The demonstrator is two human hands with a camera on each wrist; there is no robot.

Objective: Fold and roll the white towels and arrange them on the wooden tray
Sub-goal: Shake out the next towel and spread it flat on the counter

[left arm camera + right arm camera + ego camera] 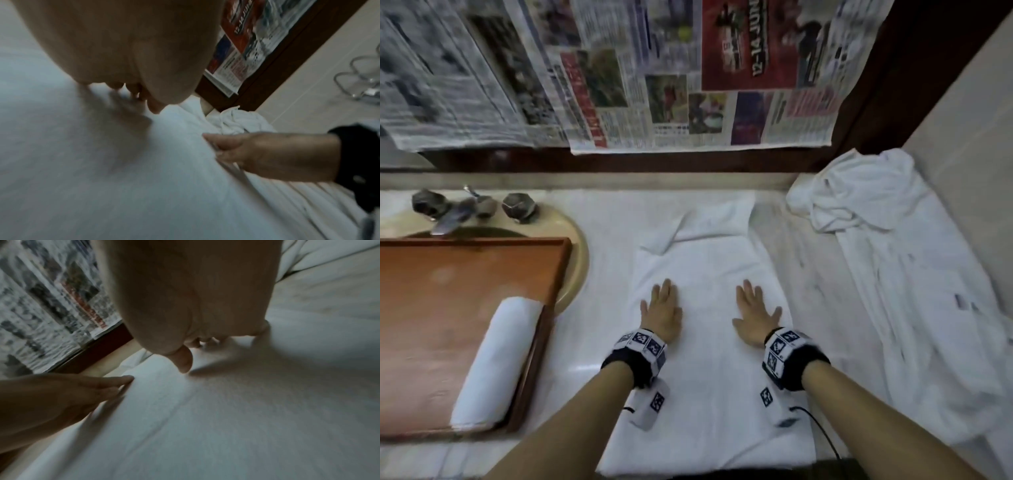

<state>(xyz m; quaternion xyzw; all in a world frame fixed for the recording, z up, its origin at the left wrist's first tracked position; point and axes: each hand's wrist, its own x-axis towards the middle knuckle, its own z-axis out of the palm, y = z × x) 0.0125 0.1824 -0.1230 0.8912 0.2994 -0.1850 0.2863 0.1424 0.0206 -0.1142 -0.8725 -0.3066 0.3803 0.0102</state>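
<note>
Both grips wide, fingers straight: left hand [661, 313] and right hand [755, 315] pressing flat on folded towel [709, 270], palms down, side by side. Towel lying lengthwise on desk [815, 274], far end rumpled. Smoothing step in hand, by my judgement; next move calling for rolling it up tightly. Rolled towel [494, 363] sitting on wooden tray [434, 274] at left. Loose towels [887, 219] piling at right.

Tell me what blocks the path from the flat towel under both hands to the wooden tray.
Nothing visible does. The flat towel lies under the left hand and right hand; bare countertop separates it from the wooden tray. One rolled towel already lies along the tray's right side, leaving bare tray to its left.
</note>
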